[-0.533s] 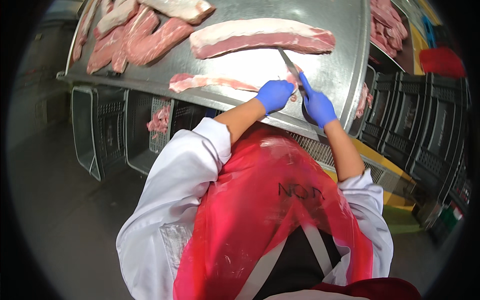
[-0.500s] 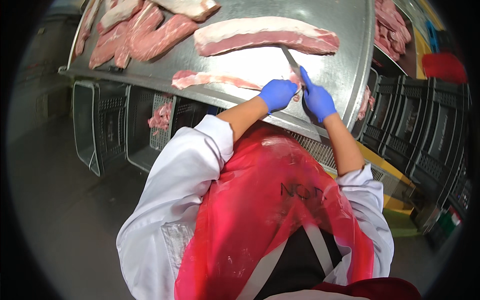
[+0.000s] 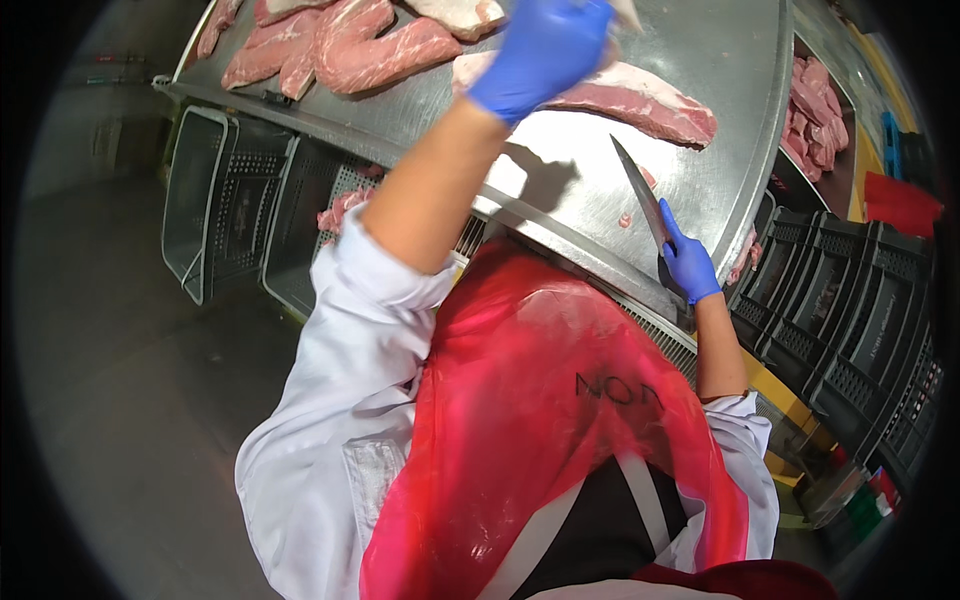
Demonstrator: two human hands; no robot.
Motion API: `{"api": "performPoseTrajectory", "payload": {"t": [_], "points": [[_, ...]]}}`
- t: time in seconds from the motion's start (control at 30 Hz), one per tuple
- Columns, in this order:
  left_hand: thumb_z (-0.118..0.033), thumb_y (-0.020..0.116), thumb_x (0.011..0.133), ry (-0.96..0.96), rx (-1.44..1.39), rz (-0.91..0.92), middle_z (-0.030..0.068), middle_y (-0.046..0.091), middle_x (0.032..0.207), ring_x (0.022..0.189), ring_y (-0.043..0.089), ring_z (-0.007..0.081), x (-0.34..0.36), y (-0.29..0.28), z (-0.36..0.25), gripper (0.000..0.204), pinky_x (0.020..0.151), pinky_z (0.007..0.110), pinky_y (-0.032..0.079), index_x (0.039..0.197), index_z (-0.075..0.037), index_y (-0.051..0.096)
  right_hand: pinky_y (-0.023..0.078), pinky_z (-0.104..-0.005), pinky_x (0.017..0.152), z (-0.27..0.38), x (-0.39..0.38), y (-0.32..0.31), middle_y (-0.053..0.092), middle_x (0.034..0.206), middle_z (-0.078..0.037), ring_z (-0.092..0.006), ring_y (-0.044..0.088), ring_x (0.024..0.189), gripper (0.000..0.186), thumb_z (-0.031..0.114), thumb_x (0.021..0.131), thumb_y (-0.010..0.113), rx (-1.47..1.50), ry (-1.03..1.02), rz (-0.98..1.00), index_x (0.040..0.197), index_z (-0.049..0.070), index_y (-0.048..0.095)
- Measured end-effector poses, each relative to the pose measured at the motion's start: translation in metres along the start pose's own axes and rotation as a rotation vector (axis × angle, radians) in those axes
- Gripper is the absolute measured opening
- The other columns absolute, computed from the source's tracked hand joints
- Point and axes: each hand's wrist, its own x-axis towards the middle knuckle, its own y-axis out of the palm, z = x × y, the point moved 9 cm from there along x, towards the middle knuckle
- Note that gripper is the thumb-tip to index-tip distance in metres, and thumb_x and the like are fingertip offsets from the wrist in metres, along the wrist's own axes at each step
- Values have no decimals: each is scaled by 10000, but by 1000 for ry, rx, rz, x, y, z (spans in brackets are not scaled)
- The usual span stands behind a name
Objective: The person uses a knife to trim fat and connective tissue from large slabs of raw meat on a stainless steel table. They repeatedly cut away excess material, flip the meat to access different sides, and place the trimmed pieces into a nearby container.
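My left hand [image 3: 555,50], in a blue glove, is raised over the far side of the metal table [image 3: 560,205]. Its fingers are closed, and a pale end of a meat strip [image 3: 627,14] sticks out beside them; the rest of the strip is out of sight. Behind and below that hand lies a long slab of meat [image 3: 645,105] with a white fat layer, partly covered by it. Near the table's front right edge, my gloved right hand [image 3: 690,262] grips a knife [image 3: 637,182], its blade pointing away from me. Small meat scraps [image 3: 625,220] lie left of the blade.
Several meat pieces [image 3: 375,60] lie at the table's far left. Dark crates [image 3: 230,200] stand below the left edge, one holding trimmings [image 3: 340,208]. More meat [image 3: 815,115] fills a container at the right, above stacked black crates [image 3: 840,290].
My left hand has risen away from me, and the thin meat strip is gone from the tabletop. My right hand has drawn the knife back toward the right front edge. The view has shifted slightly.
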Motion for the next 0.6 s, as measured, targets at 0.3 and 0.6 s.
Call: {"api": "performPoseTrajectory", "payload": {"t": [0.3, 0.6], "points": [[-110, 489, 1041, -773, -992, -89, 80, 663, 989, 924, 625, 116, -180, -21, 143, 241, 830, 278, 525, 1213, 20, 596, 473, -330, 611, -6, -53, -28, 544, 649, -62, -109, 443, 579, 780, 87, 980, 556, 524, 81, -287, 1653, 300, 224], [-310, 705, 818, -265, -222, 592, 212, 589, 1147, 1122, 539, 393, -214, 170, 19, 541, 972, 513, 440, 1234, 12, 581, 519, -548, 810, 81, -22, 4, 694, 976, -315, -493, 678, 859, 767, 159, 975, 542, 208, 68, 10, 1639, 308, 187]]}}
